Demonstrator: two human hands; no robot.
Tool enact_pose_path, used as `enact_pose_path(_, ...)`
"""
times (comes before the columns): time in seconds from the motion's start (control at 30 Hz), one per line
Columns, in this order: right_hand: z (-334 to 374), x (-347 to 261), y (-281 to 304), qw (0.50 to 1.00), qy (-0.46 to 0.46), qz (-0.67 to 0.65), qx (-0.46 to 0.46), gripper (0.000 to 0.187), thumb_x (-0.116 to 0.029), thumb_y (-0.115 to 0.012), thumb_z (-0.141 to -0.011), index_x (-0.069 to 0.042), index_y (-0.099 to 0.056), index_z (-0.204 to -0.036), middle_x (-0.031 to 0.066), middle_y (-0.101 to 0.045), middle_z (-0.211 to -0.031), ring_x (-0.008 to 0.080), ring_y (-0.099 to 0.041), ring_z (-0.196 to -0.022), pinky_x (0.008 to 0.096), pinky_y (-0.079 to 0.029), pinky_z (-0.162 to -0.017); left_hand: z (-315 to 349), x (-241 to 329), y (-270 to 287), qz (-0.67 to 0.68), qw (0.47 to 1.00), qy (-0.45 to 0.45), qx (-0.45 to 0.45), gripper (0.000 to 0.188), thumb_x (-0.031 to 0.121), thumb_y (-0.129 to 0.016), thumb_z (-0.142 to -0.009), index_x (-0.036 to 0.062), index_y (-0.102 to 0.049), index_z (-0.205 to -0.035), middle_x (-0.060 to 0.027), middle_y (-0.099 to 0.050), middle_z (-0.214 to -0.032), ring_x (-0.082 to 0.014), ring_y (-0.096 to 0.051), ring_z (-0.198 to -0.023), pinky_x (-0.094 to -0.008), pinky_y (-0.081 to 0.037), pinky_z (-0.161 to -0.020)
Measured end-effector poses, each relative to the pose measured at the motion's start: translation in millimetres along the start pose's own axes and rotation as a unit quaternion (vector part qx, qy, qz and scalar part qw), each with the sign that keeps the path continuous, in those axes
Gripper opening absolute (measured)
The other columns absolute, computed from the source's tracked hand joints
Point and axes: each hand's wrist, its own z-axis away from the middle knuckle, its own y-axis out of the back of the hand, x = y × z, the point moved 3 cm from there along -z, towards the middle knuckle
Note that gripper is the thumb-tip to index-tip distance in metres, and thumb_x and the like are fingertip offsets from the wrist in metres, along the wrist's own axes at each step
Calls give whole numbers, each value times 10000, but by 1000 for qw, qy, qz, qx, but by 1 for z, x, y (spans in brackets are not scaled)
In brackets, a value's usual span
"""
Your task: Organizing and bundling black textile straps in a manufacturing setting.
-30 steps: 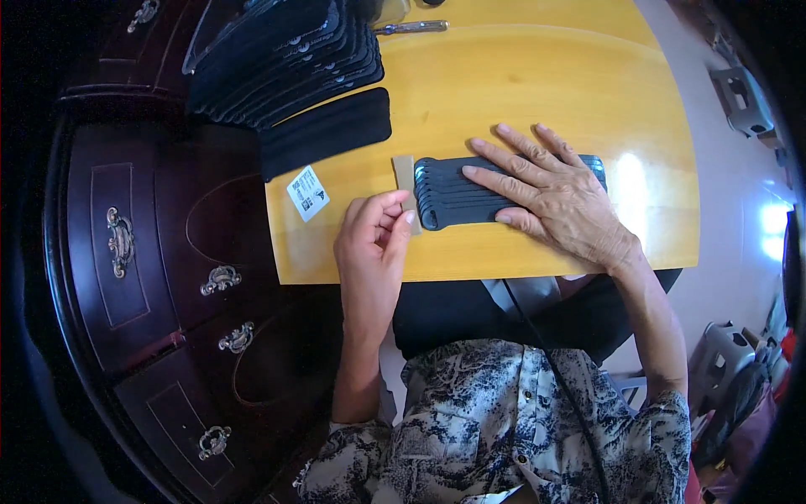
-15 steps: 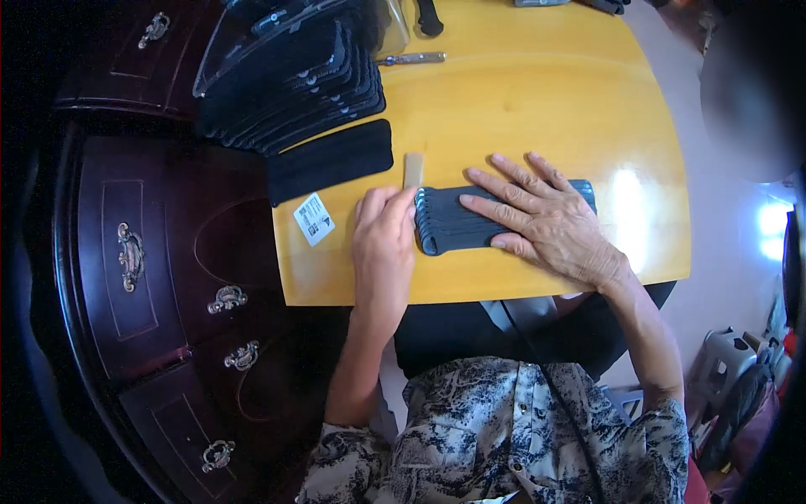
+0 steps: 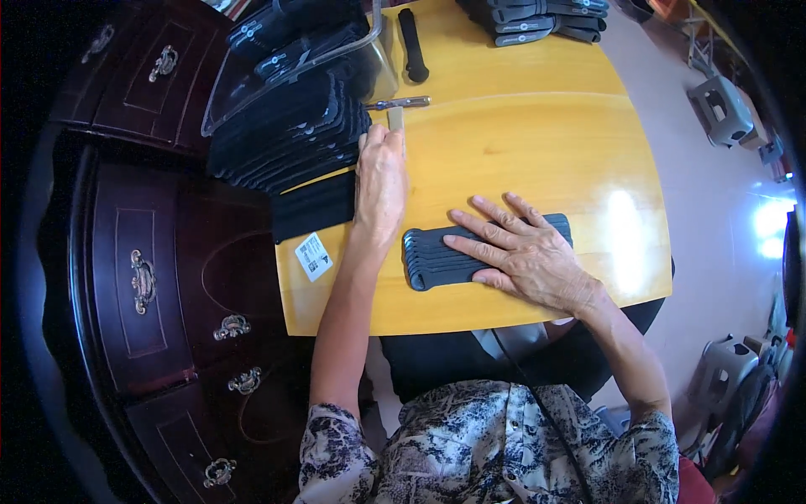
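Observation:
My right hand (image 3: 537, 260) lies flat with fingers spread on a row of overlapping black straps (image 3: 430, 260), whose rounded, shiny ends show at the left; its palm hides part of the row. Farther left, my closed left hand (image 3: 383, 181) rests on the table beside the stacked black pieces. A flat beige strip (image 3: 396, 119) sticks out past its fingers, its lower part hidden in the hand. Just beyond the strip's tip lies a slim metallic tool (image 3: 407, 102). A flat black piece (image 3: 315, 206) is partly covered by my left wrist.
A clear plastic bin (image 3: 382, 59) holds black pieces, with a layered black stack (image 3: 285, 139) before it. A white label (image 3: 314, 256) lies near the yellow table's (image 3: 520, 126) left edge. At the back are one black strap (image 3: 411, 46) and bundled straps (image 3: 537, 21). Dark drawers (image 3: 138, 277) stand left.
My left hand has moved away from the strap row, farther up the table, and the beige strip has moved with it toward the metallic tool. My right hand stays on the straps.

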Motion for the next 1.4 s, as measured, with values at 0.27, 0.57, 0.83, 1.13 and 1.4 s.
enact_pose_path(0.27, 5, 4, 0, 997, -45, -33, 52, 652, -488, -473, -910, -177, -324, -1464, 42, -327, -1513, 213, -268, -1413, 447, -158, -1168, 79, 66, 40, 76, 995, -5, -67, 396, 160, -528, -941, 0, -507, -1303, -190, -520, -1263, -355, -484, -1180, -409, -413, -964)
enact_pose_path(0.57, 2, -19, -13, 994, -79, 15, 74, 637, -363, -514, -912, -60, -339, -1445, 91, -336, -1504, 218, -251, -1421, 415, -147, -1173, 119, 71, 23, 13, 982, -50, -181, 725, 490, -406, -955, 29, -228, -1486, -195, -211, -1541, -354, -184, -1431, -484, -146, -1150)
enact_pose_path(0.83, 8, -14, -12, 996, -77, 15, 38, 599, -406, -425, -959, -111, -313, -1468, 53, -306, -1528, 194, -207, -1437, 416, -147, -1171, 118, 77, 22, 6, 980, -31, -197, 626, 338, -428, -979, 51, -219, -1494, -180, -198, -1548, -345, -168, -1436, -454, -140, -1159)
enact_pose_path(1.13, 49, 32, 10, 984, -171, 49, 28, 564, -477, -381, -966, -236, -324, -1473, 1, -294, -1534, 209, -206, -1436, 412, -134, -1179, 95, 97, 33, 8, 988, -46, -144, 559, 314, -450, -970, 93, -324, -1468, -124, -276, -1534, -325, -230, -1420, -473, -154, -1154)
enact_pose_path(1.4, 38, 29, 17, 981, -185, 57, 27, 577, -476, -402, -957, -218, -334, -1469, 9, -303, -1530, 218, -224, -1430, 410, -150, -1173, 86, 76, 8, -30, 990, -62, -124, 557, 389, -481, -955, 137, -390, -1442, -135, -363, -1486, -328, -304, -1383, -505, -202, -1121)
